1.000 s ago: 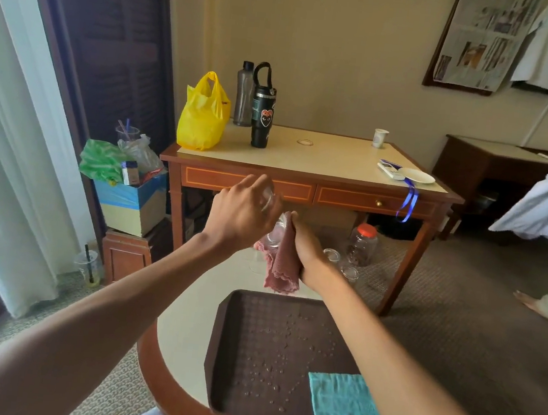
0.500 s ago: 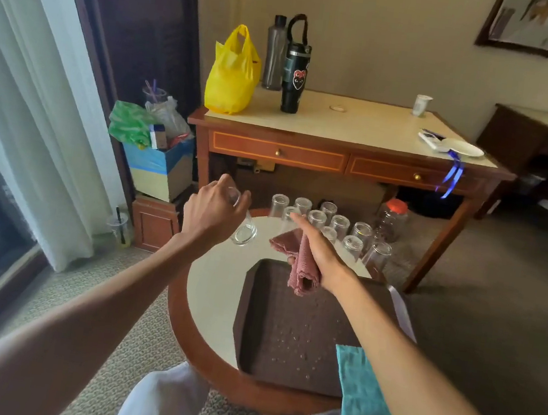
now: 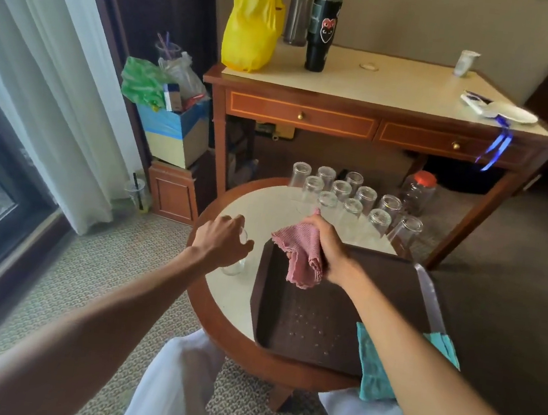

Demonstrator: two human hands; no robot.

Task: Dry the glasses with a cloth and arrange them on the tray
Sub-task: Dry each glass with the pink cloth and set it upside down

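My left hand (image 3: 222, 240) grips a clear glass (image 3: 235, 264) from above; the glass stands on the round table (image 3: 238, 292) just left of the brown tray (image 3: 338, 318). My right hand (image 3: 328, 248) holds a pink cloth (image 3: 300, 259) over the tray's far left corner. Water drops dot the tray's floor. Several upturned clear glasses (image 3: 353, 199) stand in rows at the far side of the table.
A teal cloth (image 3: 380, 368) lies over the tray's near right corner. Behind the round table stands a wooden desk (image 3: 363, 115) with a yellow bag (image 3: 251, 28), two bottles and a plate. A jar with a red lid (image 3: 417, 192) sits under it.
My left hand has lowered the glass from mid-air down onto the table left of the tray. My right hand has drawn the pink cloth out of the glass. The view tilted downward.
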